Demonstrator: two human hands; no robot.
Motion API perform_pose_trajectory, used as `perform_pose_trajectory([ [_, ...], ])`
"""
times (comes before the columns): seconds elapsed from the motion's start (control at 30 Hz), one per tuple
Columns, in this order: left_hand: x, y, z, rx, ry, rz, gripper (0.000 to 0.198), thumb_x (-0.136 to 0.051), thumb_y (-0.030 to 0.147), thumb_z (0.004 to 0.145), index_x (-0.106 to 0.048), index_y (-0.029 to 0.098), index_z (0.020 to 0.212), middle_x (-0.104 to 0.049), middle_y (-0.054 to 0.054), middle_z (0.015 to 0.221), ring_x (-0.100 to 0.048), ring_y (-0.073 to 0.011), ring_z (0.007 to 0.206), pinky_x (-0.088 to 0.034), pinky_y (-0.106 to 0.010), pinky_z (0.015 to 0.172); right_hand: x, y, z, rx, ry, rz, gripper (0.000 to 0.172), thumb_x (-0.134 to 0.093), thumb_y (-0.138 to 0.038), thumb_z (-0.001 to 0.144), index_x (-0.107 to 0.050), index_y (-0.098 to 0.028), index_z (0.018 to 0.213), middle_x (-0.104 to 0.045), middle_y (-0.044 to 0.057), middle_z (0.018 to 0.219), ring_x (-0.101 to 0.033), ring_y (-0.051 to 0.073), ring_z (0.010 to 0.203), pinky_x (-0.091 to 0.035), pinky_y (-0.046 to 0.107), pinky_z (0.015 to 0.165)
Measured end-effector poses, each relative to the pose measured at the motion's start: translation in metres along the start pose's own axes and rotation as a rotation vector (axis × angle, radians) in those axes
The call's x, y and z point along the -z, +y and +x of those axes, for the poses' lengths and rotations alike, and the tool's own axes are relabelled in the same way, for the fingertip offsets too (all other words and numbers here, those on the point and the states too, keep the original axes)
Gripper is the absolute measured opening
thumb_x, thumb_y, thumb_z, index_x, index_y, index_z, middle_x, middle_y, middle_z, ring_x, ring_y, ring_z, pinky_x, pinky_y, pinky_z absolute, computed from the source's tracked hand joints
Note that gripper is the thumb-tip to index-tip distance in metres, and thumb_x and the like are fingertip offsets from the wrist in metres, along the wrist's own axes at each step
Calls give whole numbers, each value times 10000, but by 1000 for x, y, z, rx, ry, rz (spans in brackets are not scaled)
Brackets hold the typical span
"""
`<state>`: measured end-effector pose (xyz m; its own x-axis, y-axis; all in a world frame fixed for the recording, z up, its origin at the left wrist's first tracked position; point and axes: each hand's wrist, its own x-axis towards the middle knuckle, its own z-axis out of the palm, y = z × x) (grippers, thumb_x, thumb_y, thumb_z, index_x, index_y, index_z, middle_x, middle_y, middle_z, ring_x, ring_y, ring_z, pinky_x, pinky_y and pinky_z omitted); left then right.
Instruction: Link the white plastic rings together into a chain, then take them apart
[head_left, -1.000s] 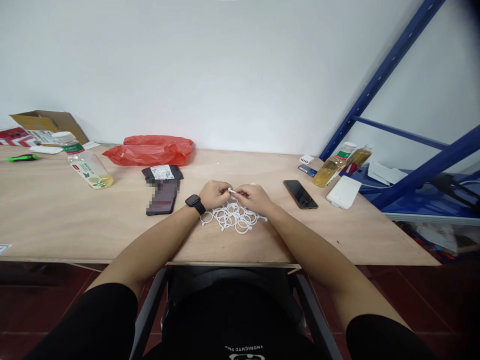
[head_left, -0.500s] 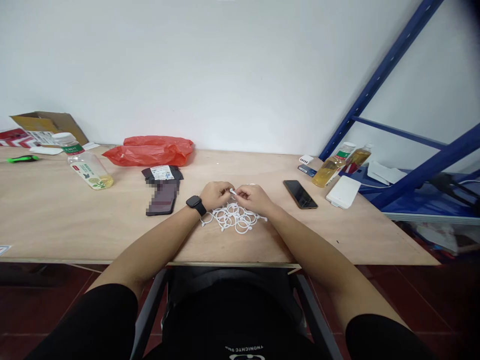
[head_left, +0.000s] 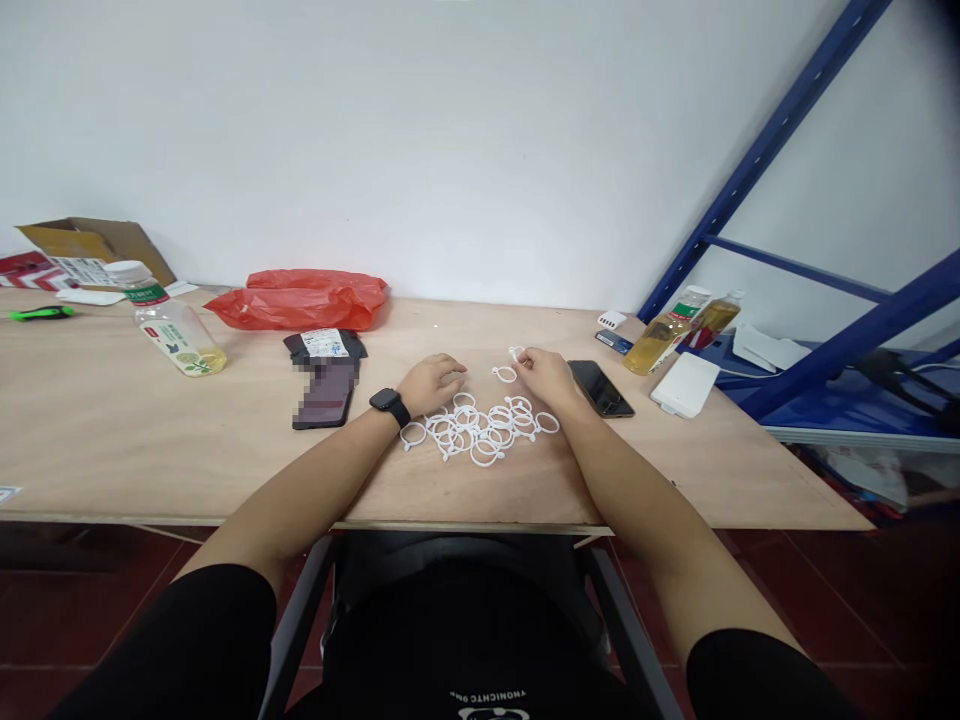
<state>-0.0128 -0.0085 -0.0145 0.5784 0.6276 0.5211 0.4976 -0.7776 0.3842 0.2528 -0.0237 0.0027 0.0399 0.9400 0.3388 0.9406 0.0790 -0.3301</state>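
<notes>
A loose pile of white plastic rings [head_left: 480,432], each with a small knob, lies near the table's front edge. My left hand [head_left: 431,382], with a black watch at the wrist, rests just behind the pile; its fingers are apart and hold nothing. Farther right, my right hand [head_left: 546,376] pinches one white ring [head_left: 516,352], most of it hidden by the fingers. A separate white ring [head_left: 505,375] lies on the table close to those fingertips.
On the wooden table [head_left: 225,450], a dark phone [head_left: 601,388] sits beside my right forearm. Farther right are a white box [head_left: 685,385] and bottles [head_left: 660,340]. A red plastic bag [head_left: 300,302], a dark packet [head_left: 326,395] and a tilted bottle [head_left: 176,335] occupy the left.
My hands, together over the pile half a second ago, have parted. The right hand has moved right and away from me with a white ring; my left fingers have opened.
</notes>
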Motion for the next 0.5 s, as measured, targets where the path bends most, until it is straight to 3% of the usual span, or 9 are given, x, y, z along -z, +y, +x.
perform_pose_trajectory([
  [0.23, -4, -1, 0, -35, -157, 76, 267, -596, 351, 877, -728, 191, 1045, -693, -91, 1098, -628, -228, 1033, -455, -387, 988, -8, -8, -2, 34, -92, -26, 236, -618, -416, 851, -727, -246, 974, -746, 43, 908, -654, 200, 828, -418, 270, 669],
  [0.5, -5, 1, 1, 45, -188, 83, 111, -628, 257, 802, -701, 188, 753, -718, -56, 925, -646, -206, 916, -475, -348, 906, -7, -18, -10, 164, -107, 117, 237, -602, -419, 877, -730, -256, 992, -754, 9, 870, -662, 164, 763, -433, 254, 659],
])
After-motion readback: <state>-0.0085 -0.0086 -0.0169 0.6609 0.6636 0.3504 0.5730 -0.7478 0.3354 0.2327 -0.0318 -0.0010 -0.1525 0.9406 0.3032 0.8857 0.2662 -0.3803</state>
